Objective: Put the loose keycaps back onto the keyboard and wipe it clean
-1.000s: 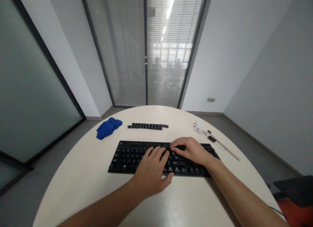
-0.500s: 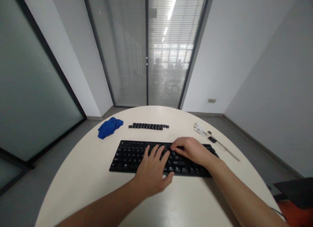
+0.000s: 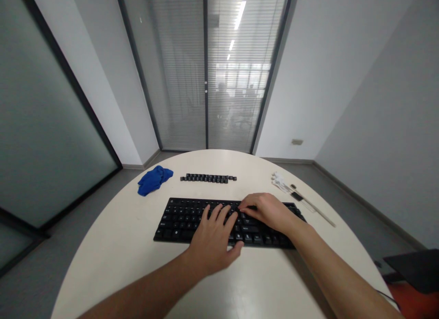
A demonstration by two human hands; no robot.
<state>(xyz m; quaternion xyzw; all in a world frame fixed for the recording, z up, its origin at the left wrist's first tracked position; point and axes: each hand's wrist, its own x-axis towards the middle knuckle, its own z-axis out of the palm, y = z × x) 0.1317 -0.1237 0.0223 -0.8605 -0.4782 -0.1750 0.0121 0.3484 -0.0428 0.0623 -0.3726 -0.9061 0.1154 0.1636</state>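
Observation:
A black keyboard [image 3: 183,218] lies across the table in front of me. My left hand [image 3: 213,239] rests on its middle with fingers spread over the keys, and the thumb reaches past the front edge. From the right, my right hand [image 3: 265,210] bends over the keyboard, thumb and forefinger pinched at a small dark keycap in the upper rows, right beside the left fingertips. My fingers partly hide that keycap. Behind the keyboard, several loose black keycaps [image 3: 207,178] stand lined up in rows.
A crumpled blue cloth [image 3: 155,179] lies at the back left of the round white table [image 3: 126,250]. On the right are a thin stick-like brush [image 3: 317,211], a small black piece [image 3: 297,196] and some white items [image 3: 279,179]. A dark chair part [image 3: 414,268] shows at lower right.
Both hands keep their places on the keyboard, the right fingers still pinched at the same spot. Only the camera view has shifted very slightly.

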